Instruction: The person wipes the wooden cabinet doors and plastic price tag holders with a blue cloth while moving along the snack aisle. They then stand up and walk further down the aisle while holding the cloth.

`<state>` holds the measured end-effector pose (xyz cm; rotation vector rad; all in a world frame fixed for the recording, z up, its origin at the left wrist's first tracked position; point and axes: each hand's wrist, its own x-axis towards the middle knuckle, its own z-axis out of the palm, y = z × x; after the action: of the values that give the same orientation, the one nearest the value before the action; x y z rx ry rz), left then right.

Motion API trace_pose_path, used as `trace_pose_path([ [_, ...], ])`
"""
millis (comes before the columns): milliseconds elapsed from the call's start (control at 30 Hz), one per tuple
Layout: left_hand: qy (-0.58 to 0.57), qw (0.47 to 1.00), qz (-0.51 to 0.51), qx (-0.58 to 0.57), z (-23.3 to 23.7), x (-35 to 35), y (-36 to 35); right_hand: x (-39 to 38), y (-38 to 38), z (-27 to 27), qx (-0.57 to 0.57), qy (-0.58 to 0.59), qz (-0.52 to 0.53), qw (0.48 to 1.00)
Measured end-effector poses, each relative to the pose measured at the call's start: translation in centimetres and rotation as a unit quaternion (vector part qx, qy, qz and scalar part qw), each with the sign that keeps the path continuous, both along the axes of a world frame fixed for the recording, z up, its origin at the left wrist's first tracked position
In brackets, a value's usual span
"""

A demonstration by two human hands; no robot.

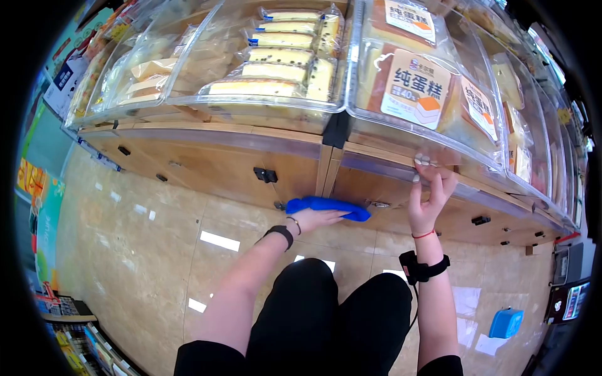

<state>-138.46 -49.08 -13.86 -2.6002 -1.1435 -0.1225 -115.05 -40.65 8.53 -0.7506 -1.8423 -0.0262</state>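
So this is a shop aisle, looking straight down at a long wooden cabinet that runs across the top of the view. The left hand holds a blue cloth against the front of that cabinet, low down, right where two of its panels meet. The fingers lie along the cloth and grip it rather than balling into a fist. The right hand is further along the cabinet and higher, open with fingers spread, fingertips touching the cabinet's top ledge just under a clear bin.

On top of the cabinet sit rows of those tilted clear bins. The one above the right hand has wrapped cake packs with orange and white labels. The one above the cloth holds pale cake slices in plastic wrap. A small black latch sits on the cabinet front just beside the cloth.

Below the cabinet is a glossy beige tiled floor with ceiling lights reflecting off it. A blue box sits on the floor, well apart from the cabinet's far right end. Over at the cabinet's left end there's a shelf of packaged goods at the edge of view, too blurry to read
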Motion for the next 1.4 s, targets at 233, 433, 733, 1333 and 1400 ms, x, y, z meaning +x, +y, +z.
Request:
trace_pose_path([
  [233,-0.168,0.974,0.050,-0.140,1.6,-0.3,-1.0,0.2,-0.5,0.9,-0.003,-0.012,0.011,1.000],
  [433,-0.121,0.974,0.040,0.188,18.6,-3.5,-1.4,0.1,-0.3,0.5,0.007,-0.009,-0.001,1.000],
  [733,-0.236,0.970,-0.012,-0.053,0.1,-2.4,0.1,-0.5,0.7,-1.3,0.027,0.031,0.000,0.999],
  [1333,-0.154,0.987,0.033,-0.039,3.2,-4.6,-1.6,-0.4,0.4,-0.8,0.036,0.007,0.004,0.999],
  [1400,-0.161,0.986,0.048,-0.018,9.8,-5.0,-1.8,-0.4,0.4,-0.6,0.036,0.006,-0.004,0.999],
])
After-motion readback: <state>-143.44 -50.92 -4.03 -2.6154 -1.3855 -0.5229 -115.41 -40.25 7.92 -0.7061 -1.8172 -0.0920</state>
